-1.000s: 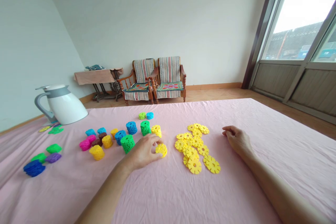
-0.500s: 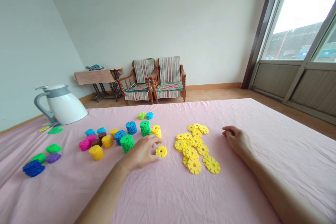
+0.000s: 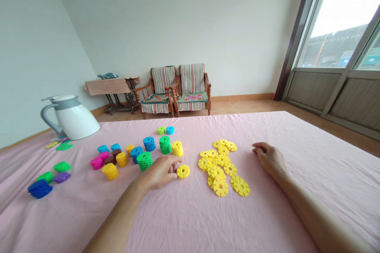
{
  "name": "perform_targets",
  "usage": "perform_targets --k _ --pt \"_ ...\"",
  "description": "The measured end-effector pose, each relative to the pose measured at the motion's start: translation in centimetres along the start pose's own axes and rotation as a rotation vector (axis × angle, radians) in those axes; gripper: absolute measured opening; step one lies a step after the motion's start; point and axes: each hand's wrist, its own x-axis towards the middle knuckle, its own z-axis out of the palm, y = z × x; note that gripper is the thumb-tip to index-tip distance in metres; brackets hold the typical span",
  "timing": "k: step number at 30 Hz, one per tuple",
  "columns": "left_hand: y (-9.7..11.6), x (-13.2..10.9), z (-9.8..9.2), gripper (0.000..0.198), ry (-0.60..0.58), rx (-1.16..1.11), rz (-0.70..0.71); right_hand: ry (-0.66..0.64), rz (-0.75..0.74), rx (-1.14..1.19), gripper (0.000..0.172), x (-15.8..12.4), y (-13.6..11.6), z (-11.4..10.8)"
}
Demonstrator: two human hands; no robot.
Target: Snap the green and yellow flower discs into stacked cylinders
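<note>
Head cam, L hand by yellow stack, gap to discs, R hand inside tbl edge, can't tell either grip

Disc stacks left of disc pile, chairs behind table

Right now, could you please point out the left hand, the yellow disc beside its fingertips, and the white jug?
Left hand (image 3: 160,171): head view, back of the hand.
Yellow disc (image 3: 186,171): head view, upper face, right of its hole.
White jug (image 3: 77,121): head view, middle of its body.
</note>
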Motion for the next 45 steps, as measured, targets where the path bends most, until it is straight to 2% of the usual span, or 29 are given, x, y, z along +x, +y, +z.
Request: perform_targets --k 9,13,16,20,24,39,45 --pt "-0.2 0.1 0.2 0.034 0.007 -0.022 0.016 -0.014 0.01 -0.009 0.029 0.1 0.0 0.0" --pt "0.0 -0.1 0.0 0.039 0.015 0.023 0.026 -0.015 0.008 -0.012 0.029 0.1 0.1 0.0" --pt "0.4 -0.3 -0.2 0.05 0.035 0.045 0.11 -0.015 0.005 -0.012 0.029 0.1 0.1 0.0" --pt "0.9 -0.5 -0.1 0.058 -0.038 0.048 0.247 -0.02 0.008 -0.012 0.029 0.0 0.0 0.0" --pt "1.1 -0.2 0.4 0.061 -0.098 0.069 0.297 -0.024 0.021 -0.017 0.029 0.0 -0.2 -0.1" --pt "1.1 0.1 0.4 0.037 -0.099 0.056 0.292 -0.02 0.023 -0.01 0.03 0.0 -0.1 -0.1" --pt "1.2 0.0 0.3 0.037 -0.087 0.061 0.29 -0.022 0.028 -0.018 0.031 -0.1 -0.2 -0.1"
